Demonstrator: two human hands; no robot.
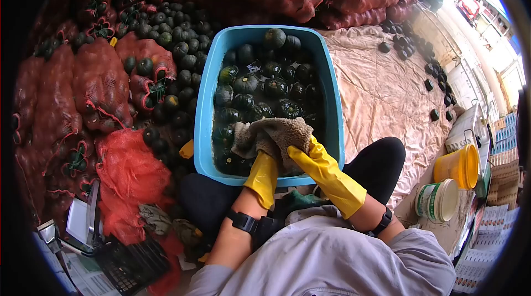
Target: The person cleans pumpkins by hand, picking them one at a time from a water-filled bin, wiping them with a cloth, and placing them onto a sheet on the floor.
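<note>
A blue tub (204, 119) in front of me holds water and many round dark green squashes (246, 83). Over its near end is a wet brown-grey cloth (274, 133), bunched and hanging in folds. My right hand (316, 162), in a yellow rubber glove, is closed on the right side of the cloth, its thumb showing. My left hand (263, 171), gloved the same way, reaches under the cloth from the near side; the fabric hides its fingers. Whether anything lies inside the folds cannot be seen.
Filled red mesh sacks (102, 83) and loose squashes (185, 63) crowd the left and back. A beige sheet (370, 86) spreads to the right, with scattered squashes along its far edge. Yellow (456, 167) and white (437, 200) buckets stand right; a scale (83, 221) sits lower left.
</note>
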